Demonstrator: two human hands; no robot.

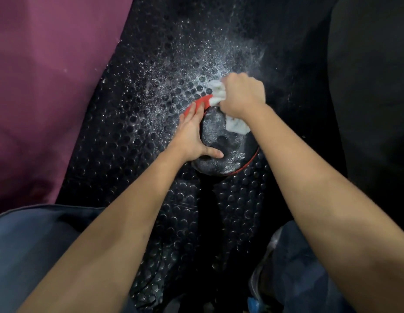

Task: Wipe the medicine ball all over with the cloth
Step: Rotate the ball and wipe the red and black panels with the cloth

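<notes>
Gripping the cloth (216,94), right hand (242,96) rubs the medicine ball (221,141) — left hand (192,134) flat, steadying.

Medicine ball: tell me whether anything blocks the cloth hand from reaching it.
Nothing visible does. The right hand already presses the white cloth onto the medicine ball at its far edge, while the left hand steadies its left side.

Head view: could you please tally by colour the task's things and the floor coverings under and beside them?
Black with red: 1, the medicine ball, steadied by the left hand.
White: 1, the cloth, gripped in the right hand.
Black: 1, the studded mat.
Purple: 1, the floor covering.
Total: 4
</notes>
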